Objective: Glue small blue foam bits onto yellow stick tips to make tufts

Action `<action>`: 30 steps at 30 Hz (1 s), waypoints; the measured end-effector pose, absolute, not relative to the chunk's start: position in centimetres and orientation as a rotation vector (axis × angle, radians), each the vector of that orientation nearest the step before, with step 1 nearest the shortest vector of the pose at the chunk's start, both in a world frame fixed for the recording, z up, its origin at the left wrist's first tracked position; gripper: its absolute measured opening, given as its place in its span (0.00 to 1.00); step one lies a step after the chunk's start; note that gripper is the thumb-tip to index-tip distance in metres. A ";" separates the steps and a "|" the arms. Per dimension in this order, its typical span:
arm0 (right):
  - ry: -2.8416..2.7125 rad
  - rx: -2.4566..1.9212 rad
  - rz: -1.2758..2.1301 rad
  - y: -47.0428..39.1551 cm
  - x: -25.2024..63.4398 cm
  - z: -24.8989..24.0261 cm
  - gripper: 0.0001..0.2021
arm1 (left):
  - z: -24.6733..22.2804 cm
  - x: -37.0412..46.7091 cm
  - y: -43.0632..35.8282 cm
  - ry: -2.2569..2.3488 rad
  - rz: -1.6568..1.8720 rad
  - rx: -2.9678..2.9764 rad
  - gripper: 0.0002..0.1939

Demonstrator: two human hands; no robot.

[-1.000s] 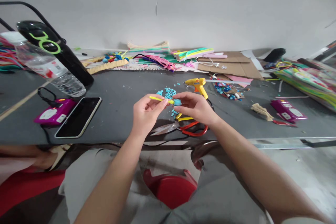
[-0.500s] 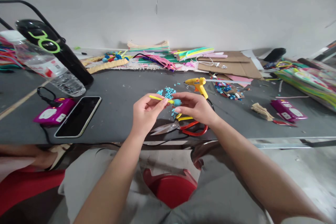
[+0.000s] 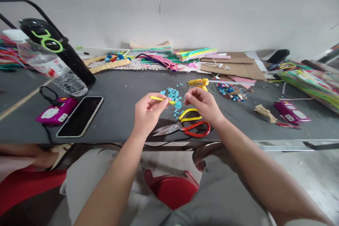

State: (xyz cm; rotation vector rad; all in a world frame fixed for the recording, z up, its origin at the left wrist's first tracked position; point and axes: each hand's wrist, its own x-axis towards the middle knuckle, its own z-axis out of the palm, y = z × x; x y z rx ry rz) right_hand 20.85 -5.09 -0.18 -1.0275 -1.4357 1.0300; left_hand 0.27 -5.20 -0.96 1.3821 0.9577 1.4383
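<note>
Between thumb and fingers, my left hand [image 3: 151, 109] pinches a yellow stick-like piece [image 3: 156, 98] with a light blue fluffy tip [image 3: 178, 105] pointing right. My right hand [image 3: 201, 103] is a little to the right of that tip, fingertips pressed together; whatever they hold, if anything, is too small to make out. Small blue pieces [image 3: 172, 93] lie scattered on the table behind and below the tip. Scissors [image 3: 174, 127] with one yellow and one red handle lie just in front of the hands. A yellow glue gun [image 3: 200, 83] lies behind my right hand.
A phone [image 3: 81, 117], a purple power socket [image 3: 56, 111] and a tilted bottle [image 3: 47, 65] stand or lie at left. Pipe cleaners [image 3: 196, 53] and cardboard [image 3: 235, 66] line the wall. Another purple socket [image 3: 291, 112] is at right. Someone's foot [image 3: 54, 157] shows lower left.
My right hand has moved off the blue tip to the right, and its fingers have closed together. More of the scissors' yellow handle shows. My left hand keeps its hold on the yellow piece.
</note>
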 end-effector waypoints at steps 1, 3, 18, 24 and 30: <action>-1.437 -1.037 1.028 -5.1 20.9 -0.2 0.16 | -1.0 0.3 -5.2 0.952 1.442 1.378 0.11; -1.458 -1.042 1.032 -5.0 20.9 -0.1 0.17 | -1.0 0.2 -5.2 0.952 1.456 1.367 0.12; -1.396 -1.115 0.729 -4.6 22.4 0.2 0.18 | -1.0 -1.3 -3.9 1.062 1.559 1.373 0.12; -1.282 -1.083 0.739 -4.3 23.2 0.5 0.21 | -0.8 -3.3 -3.0 1.135 1.634 1.319 0.14; -1.275 -1.113 0.611 -4.5 24.3 1.4 0.27 | -0.6 -3.9 -2.9 1.176 1.670 1.335 0.13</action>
